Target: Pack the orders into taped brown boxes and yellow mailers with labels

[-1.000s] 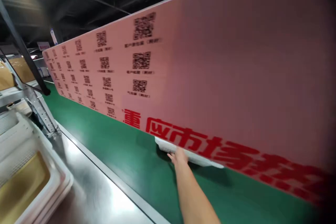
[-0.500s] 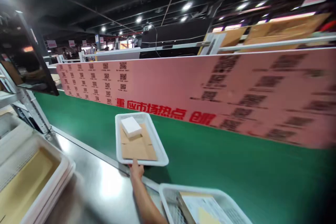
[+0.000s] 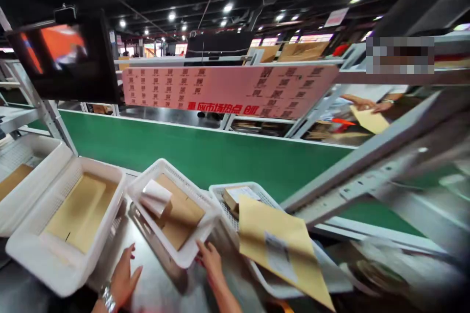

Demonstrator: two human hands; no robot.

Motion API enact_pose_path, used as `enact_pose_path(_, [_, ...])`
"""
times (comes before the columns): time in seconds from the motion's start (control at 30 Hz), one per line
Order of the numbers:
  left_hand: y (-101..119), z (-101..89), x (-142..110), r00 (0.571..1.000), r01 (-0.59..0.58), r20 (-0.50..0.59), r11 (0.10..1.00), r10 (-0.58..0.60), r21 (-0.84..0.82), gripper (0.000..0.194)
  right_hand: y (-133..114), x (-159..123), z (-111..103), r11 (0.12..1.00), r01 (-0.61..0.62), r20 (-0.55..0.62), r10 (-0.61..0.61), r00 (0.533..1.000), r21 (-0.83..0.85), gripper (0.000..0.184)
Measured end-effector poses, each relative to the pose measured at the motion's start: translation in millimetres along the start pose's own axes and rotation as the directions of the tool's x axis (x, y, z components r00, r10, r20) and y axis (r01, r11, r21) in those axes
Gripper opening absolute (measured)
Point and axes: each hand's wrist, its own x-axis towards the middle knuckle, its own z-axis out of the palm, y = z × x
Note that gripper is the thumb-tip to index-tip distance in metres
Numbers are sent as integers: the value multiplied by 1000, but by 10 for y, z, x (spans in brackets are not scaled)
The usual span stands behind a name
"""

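Drawn since half a second ago from over the green belt (image 3: 205, 149) onto the steel table (image 3: 147, 259), near its far edge: white basket (image 3: 185, 259). Newly in view, left hand (image 3: 123, 274): raised over the table, palm turned inward, thumb and fingers spread apart. Right hand (image 3: 211, 261): forearm slanting up and leftward, fingers stretched to the basket's near-right end; whether clamped on the rim or only touching, impossible to make out. Basket's long axis: diagonal, far left to near right, one short end facing the right hand. Inside, toward the far-left end, white box (image 3: 156, 198) on brown cardboard (image 3: 183, 220). Alongside to the right, tilted yellow envelope (image 3: 275, 239).
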Motion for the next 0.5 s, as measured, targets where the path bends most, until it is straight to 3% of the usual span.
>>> enact_pose_path(0.07, [-151, -71, -63, 996, 89, -16, 993, -90, -84, 106, 11, -143, -181, 997, 20, -97, -28, 995, -79, 63])
enact_pose_path(0.13, [-283, -109, -130, 988, 155, 17, 977, -154, -147, 112, -6, -309, -284, 977, 115, -204, -151, 967, -178, 70])
enact_pose_path(0.23, [-399, -112, -225, 974, 212, 121, 959, -191, -189, 114, -79, -565, -239, 903, 303, -208, -373, 904, -304, 74])
enact_pose_path(0.3, [-401, -94, -272, 960, 239, 191, 952, -202, -193, 113, -152, -672, -90, 910, 283, -152, -339, 928, -304, 58])
enact_pose_path(0.4, [-308, -58, -297, 944, 271, 240, 947, -226, -171, 109, -268, -672, 192, 960, 96, -112, -129, 985, -261, 23])
enact_pose_path(0.5, [-171, -14, -253, 941, 282, 245, 943, -236, -177, 106, -357, -565, 389, 973, 46, -89, -68, 994, -224, 29])
